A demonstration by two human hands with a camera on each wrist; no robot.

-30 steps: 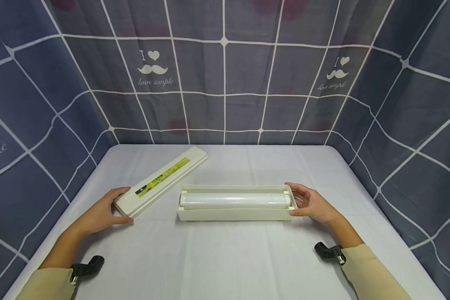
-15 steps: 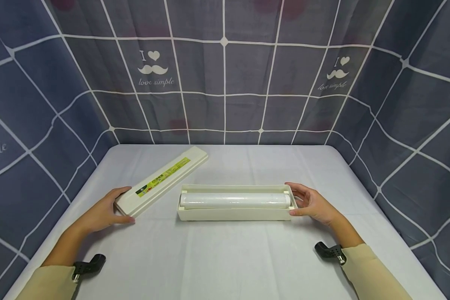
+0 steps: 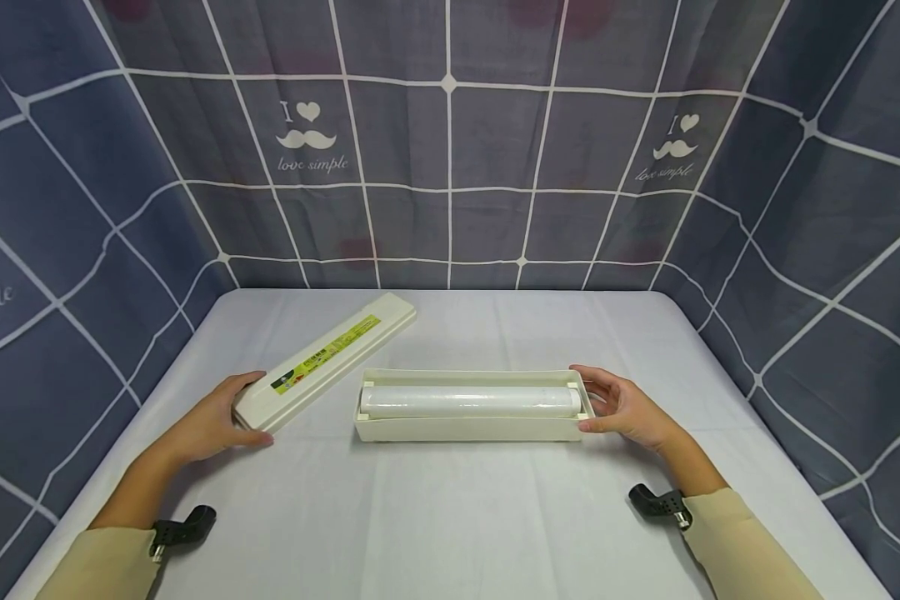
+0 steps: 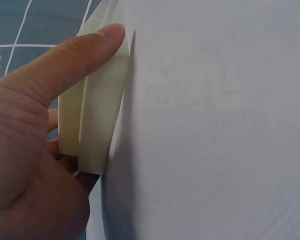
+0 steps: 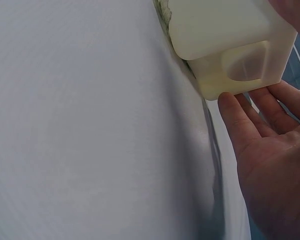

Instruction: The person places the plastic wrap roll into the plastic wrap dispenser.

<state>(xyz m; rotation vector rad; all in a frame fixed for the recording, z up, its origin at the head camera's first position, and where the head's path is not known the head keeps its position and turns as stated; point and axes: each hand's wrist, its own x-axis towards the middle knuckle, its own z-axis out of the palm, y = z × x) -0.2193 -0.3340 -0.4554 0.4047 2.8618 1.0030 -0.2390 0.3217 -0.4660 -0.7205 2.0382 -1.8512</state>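
A long cream lid (image 3: pixel 327 367) with a green and yellow label lies slantwise on the left of the white table. My left hand (image 3: pixel 212 423) grips its near end, thumb along the front side and fingers behind; the left wrist view shows the thumb pressed on the lid's edge (image 4: pixel 102 110). To the right, a matching open box (image 3: pixel 468 430) stands lengthwise, with a white plastic-wrapped roll (image 3: pixel 471 402) inside. My right hand (image 3: pixel 633 410) holds the box's right end, thumb at the near corner and fingers at the far one. In the right wrist view, fingertips (image 5: pixel 230 102) meet the box end.
A white cloth (image 3: pixel 450 517) covers the table. Grey-blue checked curtains (image 3: pixel 487 142) with white lines and printed lettering enclose the back and both sides. Black wrist mounts (image 3: pixel 183 528) sit at both beige sleeves.
My left hand has shifted slightly to the right along with the near end of the lid. The right hand, box and roll stay where they were.
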